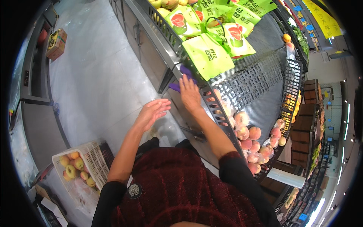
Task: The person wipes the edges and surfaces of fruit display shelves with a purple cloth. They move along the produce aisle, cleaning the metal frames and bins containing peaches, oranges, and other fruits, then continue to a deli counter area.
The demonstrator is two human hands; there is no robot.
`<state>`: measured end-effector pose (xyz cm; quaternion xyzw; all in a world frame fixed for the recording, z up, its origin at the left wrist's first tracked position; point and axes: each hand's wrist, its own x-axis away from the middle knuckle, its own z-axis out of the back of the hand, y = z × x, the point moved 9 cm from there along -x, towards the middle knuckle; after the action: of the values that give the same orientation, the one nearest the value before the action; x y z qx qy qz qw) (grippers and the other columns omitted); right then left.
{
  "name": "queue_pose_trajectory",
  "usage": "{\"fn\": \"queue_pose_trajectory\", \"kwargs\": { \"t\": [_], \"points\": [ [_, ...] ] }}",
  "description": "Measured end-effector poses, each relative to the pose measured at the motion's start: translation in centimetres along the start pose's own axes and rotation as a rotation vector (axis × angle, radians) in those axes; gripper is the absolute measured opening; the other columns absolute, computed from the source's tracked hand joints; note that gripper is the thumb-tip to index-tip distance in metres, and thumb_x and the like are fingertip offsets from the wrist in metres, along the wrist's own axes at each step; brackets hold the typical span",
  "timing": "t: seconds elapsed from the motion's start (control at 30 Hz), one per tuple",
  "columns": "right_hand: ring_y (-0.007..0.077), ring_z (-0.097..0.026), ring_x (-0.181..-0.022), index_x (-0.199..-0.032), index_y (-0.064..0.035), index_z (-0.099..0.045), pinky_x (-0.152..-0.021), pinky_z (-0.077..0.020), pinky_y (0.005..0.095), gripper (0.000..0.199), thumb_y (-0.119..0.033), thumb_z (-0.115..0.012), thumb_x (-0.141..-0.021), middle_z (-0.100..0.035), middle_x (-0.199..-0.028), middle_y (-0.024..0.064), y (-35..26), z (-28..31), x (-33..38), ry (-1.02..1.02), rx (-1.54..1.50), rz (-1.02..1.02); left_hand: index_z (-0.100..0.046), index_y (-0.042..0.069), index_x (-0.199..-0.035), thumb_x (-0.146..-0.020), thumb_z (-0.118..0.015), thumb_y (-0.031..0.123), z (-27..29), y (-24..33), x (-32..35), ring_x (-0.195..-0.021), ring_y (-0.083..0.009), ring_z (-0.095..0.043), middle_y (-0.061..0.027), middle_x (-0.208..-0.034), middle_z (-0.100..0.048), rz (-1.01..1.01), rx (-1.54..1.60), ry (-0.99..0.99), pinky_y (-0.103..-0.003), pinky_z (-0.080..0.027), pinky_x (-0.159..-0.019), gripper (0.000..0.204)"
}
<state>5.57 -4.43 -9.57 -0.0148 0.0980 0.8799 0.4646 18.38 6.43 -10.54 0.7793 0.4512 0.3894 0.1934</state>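
My right hand (190, 94) rests on a purple cloth (185, 70) against the metal ledge (171, 56) along the front of a fruit display. Parts of the cloth stick out past the fingers on both sides; the rest is hidden under the hand. To its left, my left hand (152, 112) hovers over the aisle with fingers stretched out and nothing in it. Just beyond my right hand, bright green fruit bags (208, 56) with grapefruit pictures stand inside the display's black slotted rim (217, 108).
Peaches (246, 133) fill the display's near corner, beside a bare stretch of black mat (257, 85). At lower left a white crate (92, 163) holds apples (72, 166). A cardboard box (56, 44) sits farther up the grey floor (87, 68). A white roll (286, 178) lies at right.
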Motion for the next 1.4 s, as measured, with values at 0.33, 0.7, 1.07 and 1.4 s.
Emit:
{"fn": "queue_pose_trajectory", "kwargs": {
  "t": [0.33, 0.7, 1.07, 1.4],
  "points": [
    [0.0332, -0.042, -0.127, -0.136, 0.0014, -0.043, -0.102, -0.0371, 0.0448, 0.05, -0.014, -0.046, -0.089, -0.034, -0.146, 0.0143, -0.1, -0.6, 6.0, -0.068, 0.149, 0.028, -0.053, 0.001, -0.123, -0.097, -0.048, 0.021, 11.4, -5.3, 4.6, -0.108, -0.0186, -0.059, -0.0106, -0.121, -0.06, 0.014, 0.132, 0.356, -0.032, -0.046, -0.089, 0.033],
    [0.0411, -0.041, -0.127, -0.135, 0.0013, -0.039, -0.097, -0.0426, 0.0442, 0.055, 0.005, -0.05, -0.081, -0.026, -0.15, 0.0184, -3.0, 5.7, -11.2, 0.225, -0.172, 0.205, -0.054, -0.001, -0.121, -0.096, -0.048, 0.019, 13.8, -4.5, 6.0, -0.109, -0.0209, -0.058, -0.0133, -0.123, -0.059, -0.004, 0.172, 0.432, -0.031, -0.046, -0.086, 0.032],
    [0.0351, -0.041, -0.129, -0.134, 0.0002, -0.046, -0.087, -0.0443, 0.0375, 0.047, -0.011, -0.046, -0.089, -0.03, -0.15, 0.0175, -4.6, -2.5, -16.5, 0.086, 0.213, 0.127, -0.056, -0.002, -0.116, -0.091, -0.055, 0.017, 18.7, -5.8, 5.0, -0.103, -0.0211, -0.061, -0.0153, -0.118, -0.061, 0.002, 0.343, 0.546, -0.028, -0.048, -0.079, 0.031],
    [0.0301, -0.028, -0.138, -0.132, -0.003, -0.051, -0.084, -0.0388, 0.0345, 0.045, -0.016, -0.043, -0.09, -0.037, -0.147, 0.0071, -7.2, -5.8, -33.8, 0.153, 0.3, 0.115, -0.055, -0.001, -0.117, -0.094, -0.053, 0.019, 23.7, 4.8, -0.9, -0.101, -0.0215, -0.063, -0.0149, -0.118, -0.061, 0.002, 0.218, 0.552, -0.029, -0.051, -0.079, 0.031]
  ]
}}
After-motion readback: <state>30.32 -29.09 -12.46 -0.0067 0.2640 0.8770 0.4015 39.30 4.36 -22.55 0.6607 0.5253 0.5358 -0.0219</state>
